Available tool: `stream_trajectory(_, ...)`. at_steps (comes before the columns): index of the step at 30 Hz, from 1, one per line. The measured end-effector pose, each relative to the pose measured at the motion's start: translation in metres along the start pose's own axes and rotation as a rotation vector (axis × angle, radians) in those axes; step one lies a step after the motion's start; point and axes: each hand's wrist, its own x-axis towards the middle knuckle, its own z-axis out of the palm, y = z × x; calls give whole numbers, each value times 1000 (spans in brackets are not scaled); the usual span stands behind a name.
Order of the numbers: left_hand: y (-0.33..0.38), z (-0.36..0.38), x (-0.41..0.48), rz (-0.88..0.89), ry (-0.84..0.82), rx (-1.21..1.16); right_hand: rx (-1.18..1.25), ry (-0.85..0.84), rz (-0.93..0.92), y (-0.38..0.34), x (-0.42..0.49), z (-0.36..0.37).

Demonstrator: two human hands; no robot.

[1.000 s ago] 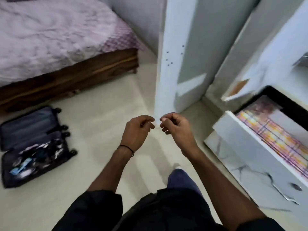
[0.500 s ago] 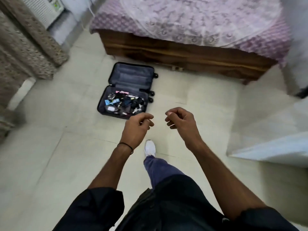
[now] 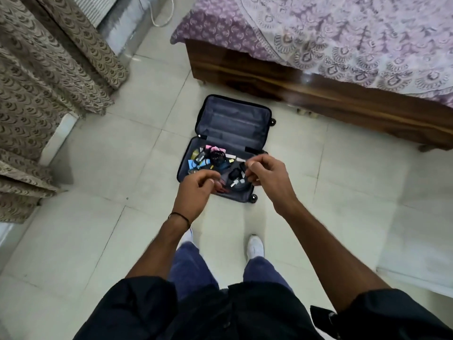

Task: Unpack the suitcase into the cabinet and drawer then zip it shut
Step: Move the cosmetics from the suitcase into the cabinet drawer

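Many small items (image 3: 213,160) crowd the open suitcase (image 3: 232,123) on the floor (image 3: 98,241) at twelve o'clock; unpacking looks unfinished, zip undone. Left hand (image 3: 193,190) and right hand (image 3: 267,175) hover, grips loosely curled, empty.

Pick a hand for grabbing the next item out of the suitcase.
Left, marginally: left hand hangs over the clutter in the suitcase; right hand is nearer its sparser right edge. Both empty.

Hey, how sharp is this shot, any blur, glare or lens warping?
Head view: soft, even light; left hand and right hand slightly motion-blurred; suitcase contents too soft to identify; faint sheen on the bed frame; wide-angle lens bends lines toward the edges.
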Motion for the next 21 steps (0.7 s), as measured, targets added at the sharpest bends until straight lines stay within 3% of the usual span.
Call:
stream_trajectory(8, -14, -87, 121, 11, -254, 109, 76, 212, 137, -28, 62, 94)
stream_trajectory(13, -15, -108, 172, 23, -354, 178, 85, 270, 177, -37, 87, 114)
stream_trajectory(21, -63, -108, 233, -84, -352, 192, 61, 237, 323, 18, 152, 122)
